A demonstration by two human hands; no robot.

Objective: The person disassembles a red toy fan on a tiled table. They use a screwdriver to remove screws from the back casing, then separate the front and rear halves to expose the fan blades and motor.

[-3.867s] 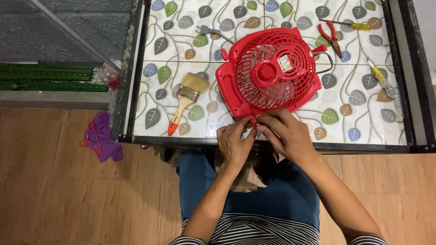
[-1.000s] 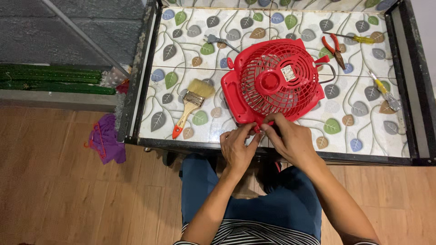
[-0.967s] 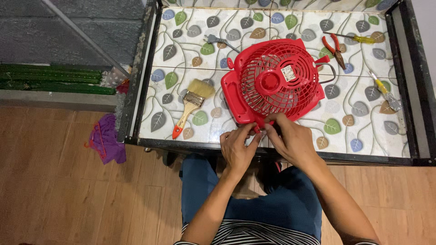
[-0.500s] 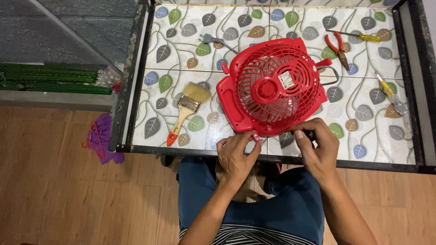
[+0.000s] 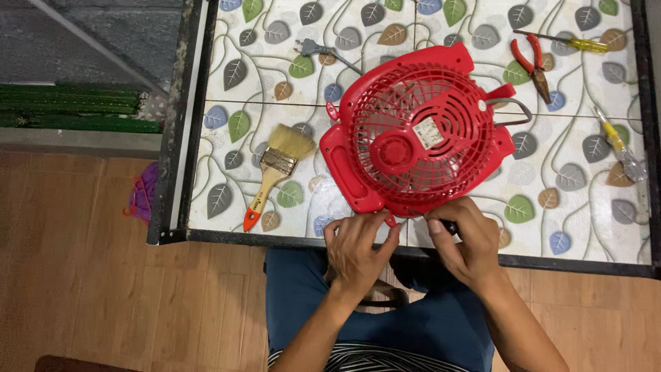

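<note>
Up and left of my left hand [image 5: 358, 241] the wooden-handled paintbrush with pale bristles [image 5: 274, 171] lies on the leaf-patterned tiled worktop [image 5: 551, 172]. That hand pinches the small tab at the near rim of the round red plastic fan housing with its slatted grille [image 5: 413, 134], directly above both hands. My right hand [image 5: 465, 238] has left that tab since a second ago and now curls around a dark tool handle just beside it. Farther up and right lie red-handled pliers [image 5: 530, 58] and a yellow-handled screwdriver [image 5: 616, 141].
</note>
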